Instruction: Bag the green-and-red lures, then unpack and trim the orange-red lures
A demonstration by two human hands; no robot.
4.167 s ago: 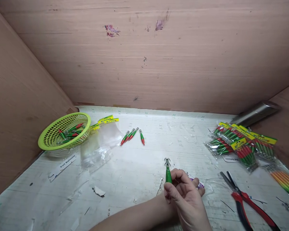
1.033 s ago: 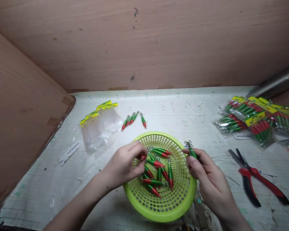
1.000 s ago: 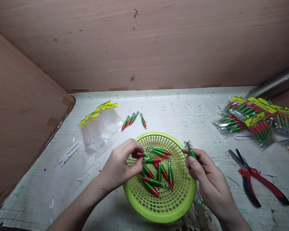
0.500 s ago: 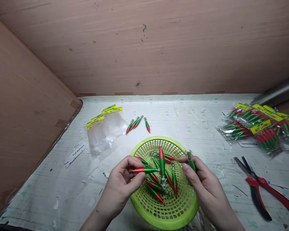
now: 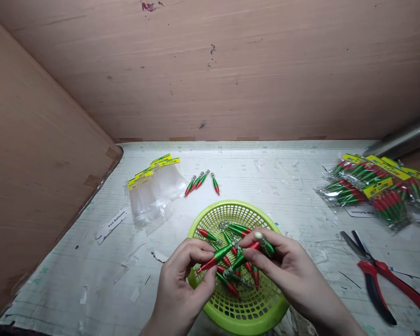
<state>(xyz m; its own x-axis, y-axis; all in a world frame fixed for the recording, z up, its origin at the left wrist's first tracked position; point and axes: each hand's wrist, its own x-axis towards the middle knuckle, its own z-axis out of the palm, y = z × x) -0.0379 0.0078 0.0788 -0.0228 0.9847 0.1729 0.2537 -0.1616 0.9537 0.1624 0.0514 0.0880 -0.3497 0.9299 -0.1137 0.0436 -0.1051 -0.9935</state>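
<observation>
Over a green plastic basket [image 5: 247,323], my left hand [image 5: 187,275] pinches a red-and-green squid jig [image 5: 215,258] between thumb and fingers. My right hand [image 5: 280,261] grips another squid jig [image 5: 238,260] by its red end, and its hook end is close to the left one; whether they touch, I cannot tell. A further green squid jig [image 5: 267,246] with a pale tip is tucked in the right fingers. Several more squid jigs [image 5: 228,285] lie jumbled in the basket, partly hidden by my hands.
Clear bags with yellow headers [image 5: 154,196] and a paper label [image 5: 112,225] lie left. Several loose jigs [image 5: 199,181] rest behind the basket. Filled bags [image 5: 388,205] are piled right, with red-handled pliers [image 5: 371,268] nearer. Brown walls [image 5: 231,84] stand behind and left.
Both hands have moved closer together over the basket. My right hand has taken hold of a second squid jig. The left one's jig now tilts, red end down.
</observation>
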